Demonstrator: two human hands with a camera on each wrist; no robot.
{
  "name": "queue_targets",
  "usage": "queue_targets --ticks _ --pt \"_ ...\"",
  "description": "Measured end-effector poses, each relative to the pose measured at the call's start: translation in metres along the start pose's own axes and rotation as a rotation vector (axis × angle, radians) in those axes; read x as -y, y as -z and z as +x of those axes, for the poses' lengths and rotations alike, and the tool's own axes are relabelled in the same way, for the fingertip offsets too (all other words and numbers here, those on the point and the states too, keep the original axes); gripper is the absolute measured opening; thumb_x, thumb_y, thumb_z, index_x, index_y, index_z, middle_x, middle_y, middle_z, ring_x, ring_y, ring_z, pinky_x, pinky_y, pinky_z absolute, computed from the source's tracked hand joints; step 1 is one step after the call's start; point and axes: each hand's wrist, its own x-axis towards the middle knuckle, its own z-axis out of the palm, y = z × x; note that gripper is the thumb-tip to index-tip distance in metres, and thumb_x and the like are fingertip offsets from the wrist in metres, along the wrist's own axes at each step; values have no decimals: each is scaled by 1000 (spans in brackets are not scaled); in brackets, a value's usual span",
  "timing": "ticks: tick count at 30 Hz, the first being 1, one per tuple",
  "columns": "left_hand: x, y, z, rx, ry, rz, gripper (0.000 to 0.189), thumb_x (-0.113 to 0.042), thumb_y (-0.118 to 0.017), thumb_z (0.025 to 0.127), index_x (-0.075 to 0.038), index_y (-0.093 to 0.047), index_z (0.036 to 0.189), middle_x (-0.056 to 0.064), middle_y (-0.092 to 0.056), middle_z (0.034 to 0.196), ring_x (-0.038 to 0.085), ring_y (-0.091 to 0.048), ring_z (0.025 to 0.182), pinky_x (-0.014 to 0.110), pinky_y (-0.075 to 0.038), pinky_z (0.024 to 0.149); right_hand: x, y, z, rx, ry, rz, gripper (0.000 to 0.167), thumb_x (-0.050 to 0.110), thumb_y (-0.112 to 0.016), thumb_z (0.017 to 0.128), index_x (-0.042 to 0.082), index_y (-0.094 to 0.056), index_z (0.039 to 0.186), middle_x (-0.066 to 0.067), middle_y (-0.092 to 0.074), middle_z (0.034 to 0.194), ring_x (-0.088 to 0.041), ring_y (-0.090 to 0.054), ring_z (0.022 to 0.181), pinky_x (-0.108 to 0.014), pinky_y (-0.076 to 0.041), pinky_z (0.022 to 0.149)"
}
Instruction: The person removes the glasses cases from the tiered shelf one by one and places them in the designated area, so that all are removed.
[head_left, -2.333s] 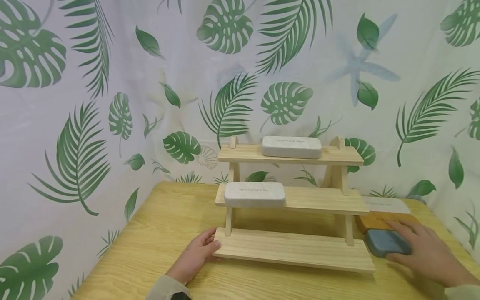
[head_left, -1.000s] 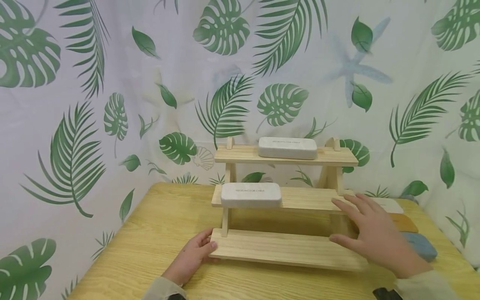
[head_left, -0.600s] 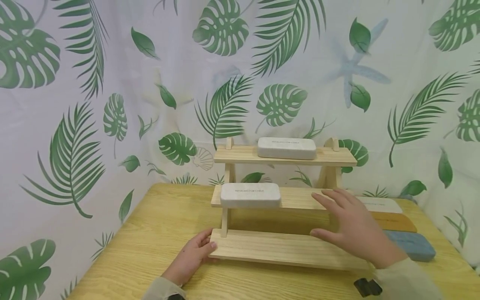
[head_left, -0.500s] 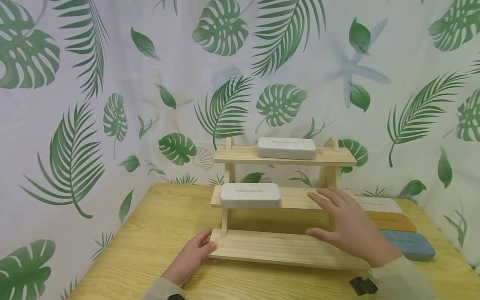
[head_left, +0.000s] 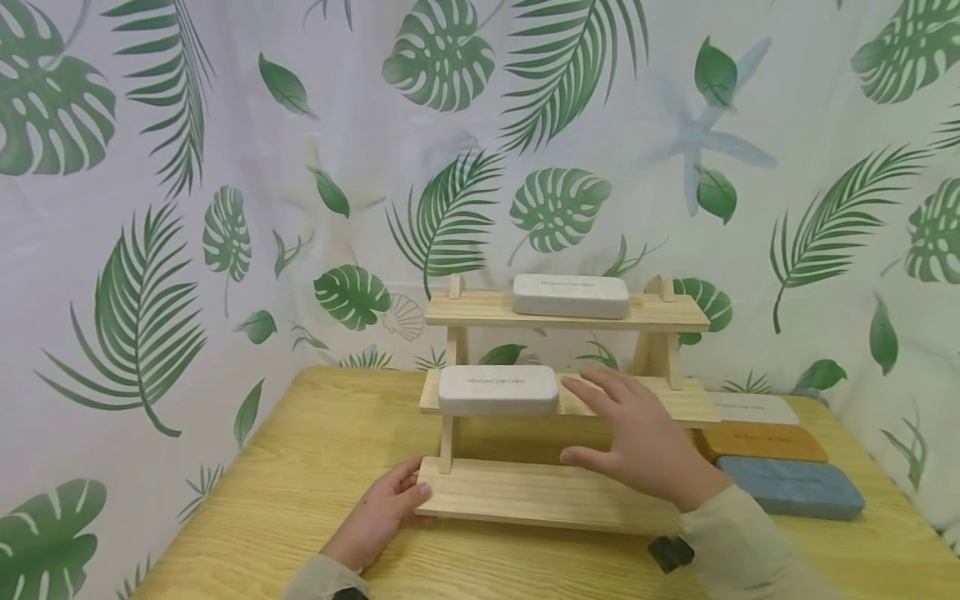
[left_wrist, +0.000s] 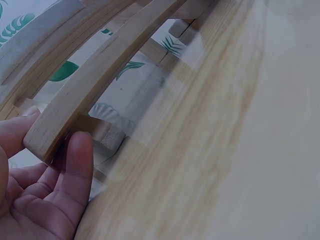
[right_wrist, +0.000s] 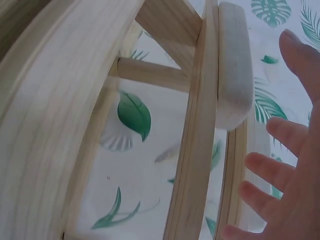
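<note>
Left hand grips pale wooden three-tier stand, low end; right hand spread, holding nothing, white oblong case just left of it.

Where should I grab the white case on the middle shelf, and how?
Probably its right end, coming from the right: the white case lies flat, lengthwise along the middle shelf, and the right hand is open beside that end. Pinching across its narrower width, thumb in front, looks easiest.

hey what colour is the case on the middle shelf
The case is pale greyish white; it shows best in the head view.
</note>
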Motion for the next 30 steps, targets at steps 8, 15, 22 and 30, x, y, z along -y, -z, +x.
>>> queue_targets --ticks 8,15,22,30 --pt "-1 0 -1 -5 13 0 74 -26 -58 105 9 -17 157 23 -55 134 31 -61 116 43 -58 91 16 -15 29 75 19 -48 94 76 -66 81 19 -46 154 -12 -47 150 -37 -38 139 -61 -31 113" --pt "-3 -1 -2 4 16 -1 73 -25 -58 106 8 -18 157 24 -54 135 32 -60 117 44 -57 92 22 -23 53 142 5 -78 94 76 -65 82 22 -43 156 -9 -42 155 -35 -37 141 -63 -32 111" --pt "-5 -1 -2 3 11 18 74 -27 -58 105 8 -18 157 23 -55 134 31 -61 117 44 -57 92 26 -30 72 200 -14 -83 100 86 -54 80 23 -43 156 -10 -44 154 -35 -39 140 -61 -34 112" --pt "-3 0 -1 0 9 9 74 -27 -58 105 8 -18 157 21 -57 130 30 -62 114 43 -58 91 29 -40 86 274 -40 -63 105 88 -53 78 23 -39 158 -9 -44 154 -34 -41 139 -60 -40 108"
